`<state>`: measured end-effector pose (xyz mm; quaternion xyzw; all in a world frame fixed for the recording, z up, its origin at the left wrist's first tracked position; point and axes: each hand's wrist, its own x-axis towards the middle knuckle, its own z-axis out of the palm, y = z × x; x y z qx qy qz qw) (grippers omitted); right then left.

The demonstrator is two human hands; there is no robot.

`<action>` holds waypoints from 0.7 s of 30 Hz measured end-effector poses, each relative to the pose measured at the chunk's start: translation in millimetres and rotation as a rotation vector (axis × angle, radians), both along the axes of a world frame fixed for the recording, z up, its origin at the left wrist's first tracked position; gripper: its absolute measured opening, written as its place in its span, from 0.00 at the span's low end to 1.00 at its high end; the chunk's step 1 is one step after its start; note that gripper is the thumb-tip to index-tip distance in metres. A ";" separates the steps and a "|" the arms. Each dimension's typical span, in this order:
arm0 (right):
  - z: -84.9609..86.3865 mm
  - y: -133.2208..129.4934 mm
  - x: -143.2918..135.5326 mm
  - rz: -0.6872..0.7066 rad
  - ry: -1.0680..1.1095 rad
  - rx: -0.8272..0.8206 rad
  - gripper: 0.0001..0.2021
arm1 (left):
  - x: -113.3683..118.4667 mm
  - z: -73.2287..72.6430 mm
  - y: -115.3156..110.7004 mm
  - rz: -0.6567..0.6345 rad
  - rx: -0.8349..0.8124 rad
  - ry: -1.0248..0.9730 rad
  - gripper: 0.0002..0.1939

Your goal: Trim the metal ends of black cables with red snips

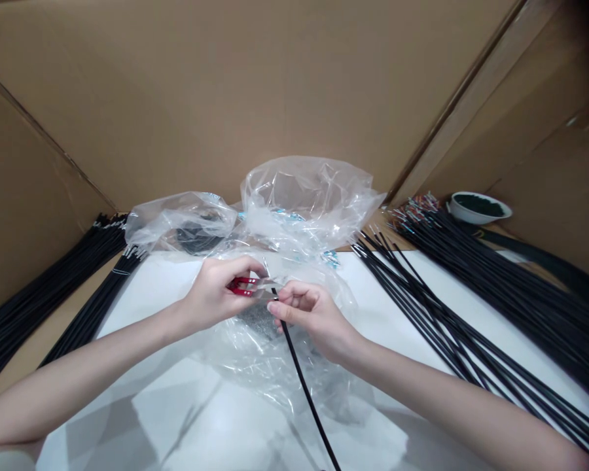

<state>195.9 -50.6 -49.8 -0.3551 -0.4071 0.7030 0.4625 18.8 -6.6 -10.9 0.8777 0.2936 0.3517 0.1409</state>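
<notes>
Fingers (288, 313) snug around snips (247, 281), cable (300, 371)

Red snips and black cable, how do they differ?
The snips have red handles and metallic blades; the cable is mostly black. The snips are short; the cable is long. The left hand holds the snips, the right hand the cable. Both are held over clear plastic.

Single head view: camera worn on my head, facing forward and down across the white bench (216, 425). Range close; my fingers (292, 314) sit near mid-frame, forearms (112, 353) enter low, cardboard wall (275, 98) fills the top.
</notes>
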 end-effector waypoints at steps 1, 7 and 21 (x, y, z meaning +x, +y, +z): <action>-0.4 0.0 -0.1 -0.002 0.001 0.003 0.11 | 0.4 -1.4 -0.2 -0.015 0.024 -0.003 0.04; -1.6 -1.1 0.1 -0.033 0.035 -0.050 0.11 | -6.7 -9.3 -1.4 -0.100 0.226 -0.056 0.03; 5.3 3.2 0.2 0.001 0.154 -0.177 0.11 | -9.2 -6.2 1.2 0.016 -0.069 -0.100 0.10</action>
